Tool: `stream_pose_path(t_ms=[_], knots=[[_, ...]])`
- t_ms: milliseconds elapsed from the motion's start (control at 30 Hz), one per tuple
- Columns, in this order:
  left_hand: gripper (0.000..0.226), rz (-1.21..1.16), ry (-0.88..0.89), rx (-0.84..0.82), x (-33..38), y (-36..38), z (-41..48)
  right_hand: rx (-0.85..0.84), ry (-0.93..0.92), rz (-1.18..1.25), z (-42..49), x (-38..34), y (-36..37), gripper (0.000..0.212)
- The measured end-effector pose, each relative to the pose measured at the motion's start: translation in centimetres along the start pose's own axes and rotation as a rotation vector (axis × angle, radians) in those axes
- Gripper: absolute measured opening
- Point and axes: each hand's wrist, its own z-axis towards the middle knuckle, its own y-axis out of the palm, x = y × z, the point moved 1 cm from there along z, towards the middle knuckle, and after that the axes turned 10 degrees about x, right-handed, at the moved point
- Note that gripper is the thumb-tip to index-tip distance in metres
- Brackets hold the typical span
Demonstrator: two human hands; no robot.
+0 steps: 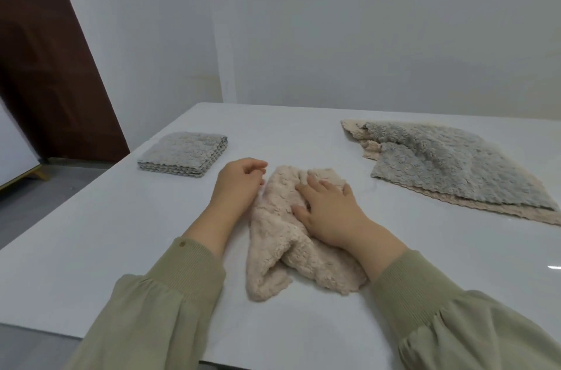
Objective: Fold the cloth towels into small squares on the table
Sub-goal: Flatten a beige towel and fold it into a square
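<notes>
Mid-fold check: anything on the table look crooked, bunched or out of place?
Yes. The beige towel under the right hand is bunched and twisted, not lying flat. On the right, the grey towel lies askew over a second beige towel. The folded stack looks tidy.

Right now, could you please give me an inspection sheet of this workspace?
Surface: white table, glossy, with a reflection at its right edge.
Job's things: beige towel lies crumpled and unfolded at the centre; folded grey stack sits rear left; loose grey towel lies spread over a second beige towel on the right.
Clutter: nothing seen.
Grippers: left hand is loosely curled beside the central towel, and contact cannot be told; right hand rests flat on that towel, fingers spread.
Cables: nothing seen.
Surroundings: white wall behind, brown door on the left, grey floor below it.
</notes>
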Motion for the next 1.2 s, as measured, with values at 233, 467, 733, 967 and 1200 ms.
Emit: stream_pose_path(t_ms=[233, 467, 733, 967, 1200], knots=[[0.029, 0.706, 0.258, -0.216, -1.5, 0.7, 1.1, -0.019, 0.043, 0.011, -0.5, 0.4, 0.1, 0.058], [0.015, 0.082, 0.042, -0.247, 0.1, 1.0, -0.3, 0.000, 0.085, 0.029, -0.2, 0.4, 0.2, 0.058], [0.018, -0.585, -0.411, -0.311, 0.6, 0.6, -0.5, -0.001, 0.076, 0.010, -0.1, 0.5, 0.4, 0.058], [0.020, -0.518, -0.384, -0.385, 0.9, 0.2, -0.7, 0.006, 0.082, 0.019, 0.0, 0.5, 0.5, 0.058], [0.013, -0.264, -0.277, -0.517, 1.1, 0.0, -1.1, 0.007, 0.080, 0.040, 0.0, 0.5, 0.6, 0.060]])
